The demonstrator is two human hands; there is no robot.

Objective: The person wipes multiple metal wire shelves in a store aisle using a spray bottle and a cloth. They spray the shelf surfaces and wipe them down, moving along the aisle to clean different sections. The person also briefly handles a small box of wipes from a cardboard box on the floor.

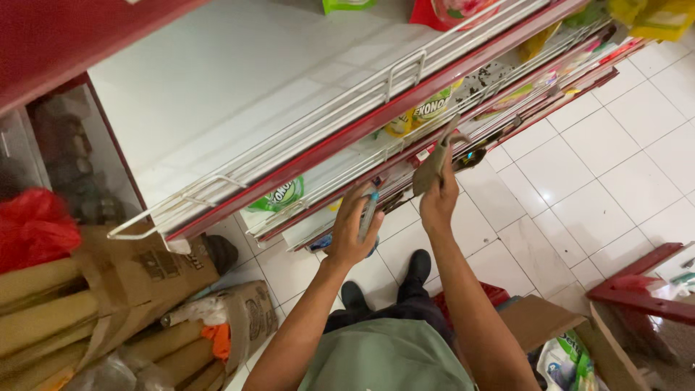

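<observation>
At far left, a red plastic bag [32, 228] lies above brown paper rolls [43, 318] and a torn cardboard box [137, 271]. A white shelf [239, 87] with a wire rail and red edge runs across the upper frame; green-and-yellow pouches [286, 194] sit on the shelf below. The left hand [355, 228] has its grip clamped on a slim bluish tool [368, 215], held near the shelf edge. The right hand [439, 199] pinches a grey-brown cloth [433, 168], touching the red edge. White floor tiles [608, 166] lie at right.
</observation>
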